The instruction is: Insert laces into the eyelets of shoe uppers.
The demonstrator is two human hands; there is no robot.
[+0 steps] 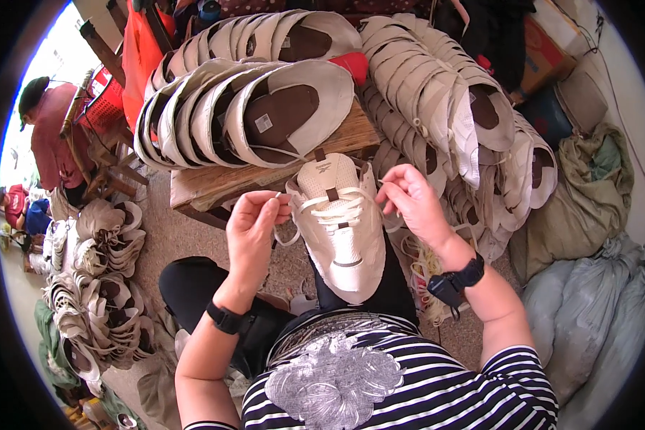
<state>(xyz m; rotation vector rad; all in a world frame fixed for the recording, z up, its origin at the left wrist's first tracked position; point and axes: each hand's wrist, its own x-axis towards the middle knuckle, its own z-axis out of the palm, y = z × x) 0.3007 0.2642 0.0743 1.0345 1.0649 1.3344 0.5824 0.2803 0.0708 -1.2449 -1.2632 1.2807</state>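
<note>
A white shoe upper [337, 265] lies across my thigh, toe toward me and tongue [322, 175] pointing away. White lace [340, 211] crosses over the tongue in its lower part. Left of the upper, my left hand [254, 222] pinches an end of the shoelace between thumb and fingertips, beside the eyelet edge. A loop of lace hangs below that hand. On the opposite side, my right hand [412, 201] is closed in a pinch on the lace next to the other eyelet edge; little of the lace shows there.
Nested shoe uppers [287, 118] rest on a wooden bench [215, 186] ahead. More stacked uppers [437, 93] stand at the far right, with several piles [107, 301] on the left floor. Filled sacks [595, 308] sit at right. A person [57, 136] is at far left.
</note>
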